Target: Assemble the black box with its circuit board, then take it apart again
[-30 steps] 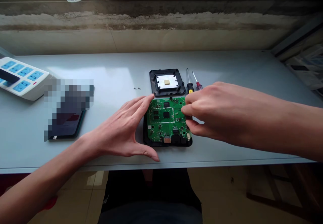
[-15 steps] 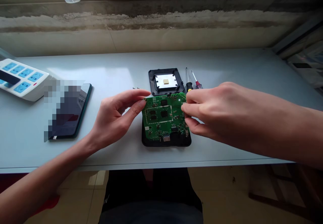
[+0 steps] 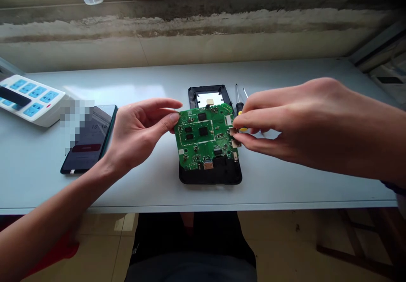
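Observation:
A green circuit board [image 3: 206, 146] is held between both hands, raised and slightly tilted above a black plastic casing [image 3: 211, 178]. My left hand [image 3: 139, 134] pinches the board's upper left corner between thumb and fingers. On the opposite edge, my right hand [image 3: 279, 125] grips the board beside its metal ports. Behind the board lies the other black casing half [image 3: 193, 92], with a silver plate [image 3: 203, 99] and a small beige pad [image 3: 210, 102] inside; its near part is hidden by the board.
Two screwdrivers lie past my right hand; the one with a black and yellow handle [image 3: 239, 107] shows best. At the left are a phone [image 3: 87, 146], partly blurred out, and a white power strip [image 3: 47, 114] with blue sockets. A wall closes the table's [image 3: 152, 189] far side.
Both hands have lifted the circuit board up and away from the black casing, so more of the casing's near part shows. The board now covers more of the casing half behind.

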Available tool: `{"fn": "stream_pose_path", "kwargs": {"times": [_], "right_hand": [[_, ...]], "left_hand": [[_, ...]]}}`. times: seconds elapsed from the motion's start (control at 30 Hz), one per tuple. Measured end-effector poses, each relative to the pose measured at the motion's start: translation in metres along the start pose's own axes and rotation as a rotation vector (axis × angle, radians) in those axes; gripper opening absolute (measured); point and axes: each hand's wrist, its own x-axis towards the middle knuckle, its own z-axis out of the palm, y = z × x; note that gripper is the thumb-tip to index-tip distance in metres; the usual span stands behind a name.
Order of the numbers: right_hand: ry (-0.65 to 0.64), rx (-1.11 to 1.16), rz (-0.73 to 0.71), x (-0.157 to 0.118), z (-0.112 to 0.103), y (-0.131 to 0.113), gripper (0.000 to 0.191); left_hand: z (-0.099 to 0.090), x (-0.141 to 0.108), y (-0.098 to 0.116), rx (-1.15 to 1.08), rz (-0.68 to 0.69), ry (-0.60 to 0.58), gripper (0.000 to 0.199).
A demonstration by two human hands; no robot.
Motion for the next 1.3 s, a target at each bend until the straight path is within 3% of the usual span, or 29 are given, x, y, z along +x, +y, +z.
{"fn": "stream_pose_path", "kwargs": {"times": [0.13,0.37,0.63,1.17,1.3], "right_hand": [[0.045,-0.043,-0.032,0.005,-0.003,0.006,0.031],[0.038,0.076,0.053,0.016,0.010,0.019,0.100],[0.047,0.109,-0.033,0.011,0.028,0.031,0.126],[0.110,0.045,-0.075,0.006,0.048,0.039,0.117],[0.106,0.057,-0.069,0.007,0.049,0.036,0.105]], "left_hand": [[-0.002,0.007,-0.001,-0.035,-0.013,-0.038,0.029],[0.003,0.021,0.003,-0.110,-0.021,-0.052,0.032],[0.001,0.031,-0.002,-0.139,-0.003,-0.015,0.035],[0.000,0.030,-0.010,-0.192,-0.020,-0.040,0.035],[0.002,0.030,-0.009,-0.208,-0.021,-0.041,0.036]]}}
